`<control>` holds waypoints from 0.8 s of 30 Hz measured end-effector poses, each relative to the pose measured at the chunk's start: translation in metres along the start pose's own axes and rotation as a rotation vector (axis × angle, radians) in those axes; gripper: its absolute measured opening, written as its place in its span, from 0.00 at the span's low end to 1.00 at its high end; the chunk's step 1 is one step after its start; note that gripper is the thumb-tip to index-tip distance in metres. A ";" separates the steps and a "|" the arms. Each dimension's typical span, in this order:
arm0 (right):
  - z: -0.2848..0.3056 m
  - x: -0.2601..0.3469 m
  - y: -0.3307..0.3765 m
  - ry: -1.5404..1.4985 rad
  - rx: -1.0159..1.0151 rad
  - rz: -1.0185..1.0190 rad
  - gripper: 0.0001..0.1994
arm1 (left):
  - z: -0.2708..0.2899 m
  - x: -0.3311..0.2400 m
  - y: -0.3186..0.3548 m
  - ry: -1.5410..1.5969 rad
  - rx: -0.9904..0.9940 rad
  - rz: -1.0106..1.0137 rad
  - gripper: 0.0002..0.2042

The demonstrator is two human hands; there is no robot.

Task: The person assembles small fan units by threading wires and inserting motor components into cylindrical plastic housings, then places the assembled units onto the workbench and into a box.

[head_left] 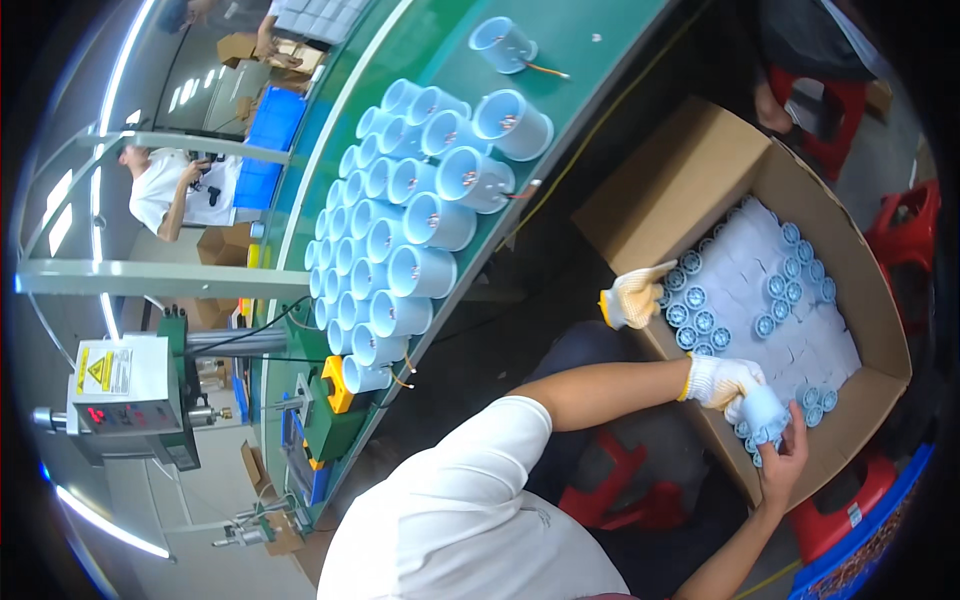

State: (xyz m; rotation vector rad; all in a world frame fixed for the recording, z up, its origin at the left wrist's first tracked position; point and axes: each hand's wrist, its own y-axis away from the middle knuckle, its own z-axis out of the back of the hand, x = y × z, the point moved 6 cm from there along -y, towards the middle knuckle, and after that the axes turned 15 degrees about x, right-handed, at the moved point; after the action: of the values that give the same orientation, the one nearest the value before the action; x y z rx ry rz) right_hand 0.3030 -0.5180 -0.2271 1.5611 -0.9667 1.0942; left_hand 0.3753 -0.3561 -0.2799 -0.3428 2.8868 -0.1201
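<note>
Over a cardboard box, both my hands hold one light blue plastic cup, which is tilted. My left hand, in a white knitted glove with a yellow cuff, grips its upper left side. My bare right hand has its fingers on the lower right side. Below and around the cup, several light blue round parts with patterned ends stand in groups inside the cardboard box. White sheeting lies among them. An empty white glove with a yellow cuff hangs over the box's near edge.
Many light blue cups stand in rows on a green workbench at left, some with wires. A grey press-like machine stands beyond. Red stools surround the box. A blue crate is at lower right. Other people are farther back.
</note>
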 end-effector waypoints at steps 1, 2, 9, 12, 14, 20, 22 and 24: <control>-0.003 0.010 -0.001 0.151 0.039 -0.057 0.37 | -0.003 -0.004 0.003 -0.088 -0.037 0.063 0.13; -0.009 0.022 -0.002 0.308 0.073 -0.112 0.36 | -0.010 -0.011 0.005 -0.100 -0.035 0.051 0.13; -0.086 0.098 0.039 0.873 0.172 0.079 0.30 | -0.058 -0.013 0.034 -0.616 0.097 0.268 0.12; -0.119 0.114 0.100 0.909 0.131 0.046 0.31 | -0.101 0.028 0.038 -0.773 0.271 0.362 0.15; -0.146 0.131 0.148 0.994 0.091 0.116 0.33 | -0.126 0.065 0.046 -0.816 0.316 0.464 0.15; -0.214 0.155 0.308 0.665 0.093 -0.285 0.38 | -0.224 0.199 0.074 -0.637 0.467 0.613 0.10; -0.232 0.146 0.358 0.349 0.074 -0.355 0.39 | -0.249 0.235 0.078 -0.644 0.475 0.679 0.09; -0.249 0.117 0.390 0.176 0.057 -0.326 0.39 | -0.263 0.262 0.094 -0.591 0.441 0.697 0.09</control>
State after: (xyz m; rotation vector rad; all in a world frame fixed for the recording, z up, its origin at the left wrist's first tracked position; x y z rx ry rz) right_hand -0.0781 -0.3711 0.0194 1.5725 -0.5433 1.0133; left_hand 0.0445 -0.3142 -0.0923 0.6012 2.1546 -0.4325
